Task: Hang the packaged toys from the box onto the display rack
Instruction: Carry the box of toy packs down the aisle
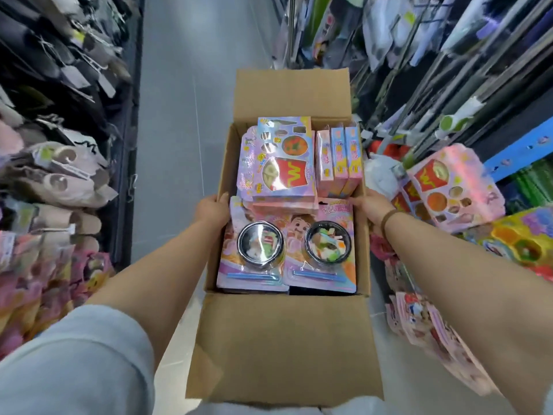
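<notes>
Box (285,345) gripped at opposite walls by left hand (211,209) and right hand (372,209), arms outstretched.

Plain brown cardboard box (284,348) mid-frame, and inside it's all pink and lilac: two cards (232,265) with shiny black bowls (261,242) and blue sticks (251,277), and a pack (269,136) showing a red carton (291,175) with a yellow squiggle. Pale grey floor (179,115), light grey sleeve (74,363) lower left, brown wristband (389,218).

Left hand (211,209), right hand (372,209), both outstretched
</notes>
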Demonstrator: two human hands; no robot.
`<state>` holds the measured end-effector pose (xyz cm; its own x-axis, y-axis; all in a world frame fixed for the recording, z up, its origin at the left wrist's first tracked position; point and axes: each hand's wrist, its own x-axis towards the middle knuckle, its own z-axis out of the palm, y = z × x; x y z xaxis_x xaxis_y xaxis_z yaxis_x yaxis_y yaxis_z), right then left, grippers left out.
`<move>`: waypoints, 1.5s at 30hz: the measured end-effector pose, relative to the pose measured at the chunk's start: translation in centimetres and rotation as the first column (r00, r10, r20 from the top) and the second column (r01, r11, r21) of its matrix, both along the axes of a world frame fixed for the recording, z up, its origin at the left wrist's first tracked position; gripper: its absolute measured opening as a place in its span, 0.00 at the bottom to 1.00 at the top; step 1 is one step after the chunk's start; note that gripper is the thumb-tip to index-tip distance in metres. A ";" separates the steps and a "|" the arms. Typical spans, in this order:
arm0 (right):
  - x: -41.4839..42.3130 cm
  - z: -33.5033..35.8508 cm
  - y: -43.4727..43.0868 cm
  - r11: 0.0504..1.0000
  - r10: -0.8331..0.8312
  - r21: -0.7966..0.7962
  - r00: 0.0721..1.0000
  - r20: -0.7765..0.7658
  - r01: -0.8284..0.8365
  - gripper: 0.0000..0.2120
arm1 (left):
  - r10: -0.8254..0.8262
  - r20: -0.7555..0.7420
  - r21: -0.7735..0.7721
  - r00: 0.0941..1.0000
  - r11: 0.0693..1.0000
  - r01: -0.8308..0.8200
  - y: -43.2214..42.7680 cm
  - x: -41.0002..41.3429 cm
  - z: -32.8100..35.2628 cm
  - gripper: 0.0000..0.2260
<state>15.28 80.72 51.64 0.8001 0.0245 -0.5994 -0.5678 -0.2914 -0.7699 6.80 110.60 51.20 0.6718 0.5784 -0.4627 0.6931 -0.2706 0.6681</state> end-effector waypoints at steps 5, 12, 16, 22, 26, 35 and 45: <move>9.9 -3.2 1.7 0.998 -0.043 0.037 0.999 -0.032 0.044 0.17 | 0.013 -0.032 0.015 0.999 1.000 -0.012 1.7 10.1 -2.8 0.17; 21.5 -11.9 4.8 0.999 -0.039 0.015 0.999 -0.035 0.039 0.19 | 0.076 -0.059 0.011 0.995 0.997 -0.075 3.6 21.6 -11.4 0.19; 26.5 -20.9 6.4 1.000 -0.023 0.003 0.998 -0.050 0.023 0.18 | 0.104 -0.065 0.037 0.992 0.994 -0.102 4.8 26.5 -20.4 0.17; 32.4 -36.4 8.6 1.000 0.015 0.015 1.000 0.001 -0.015 0.18 | 0.134 -0.007 0.054 0.991 0.990 -0.133 6.3 30.9 -35.4 0.15; 35.3 -46.6 9.9 0.996 0.079 0.041 0.997 0.006 -0.080 0.19 | 0.163 0.014 0.068 0.987 0.984 -0.164 7.4 33.0 -46.4 0.15; 37.8 -59.7 11.6 0.994 0.098 0.058 0.995 0.000 -0.098 0.21 | 0.183 0.003 0.107 0.983 0.977 -0.183 8.4 34.2 -59.7 0.17; 37.9 -59.8 11.3 0.989 0.133 -0.064 0.991 -0.019 -0.134 0.18 | 0.104 -0.065 0.165 0.992 0.982 -0.093 7.3 33.7 -59.8 0.15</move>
<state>53.18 92.01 -8.17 0.7835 0.0909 -0.6148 -0.5317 -0.4141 -0.7388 40.54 117.88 -8.59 0.5756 0.7113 -0.4034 0.7671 -0.2989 0.5676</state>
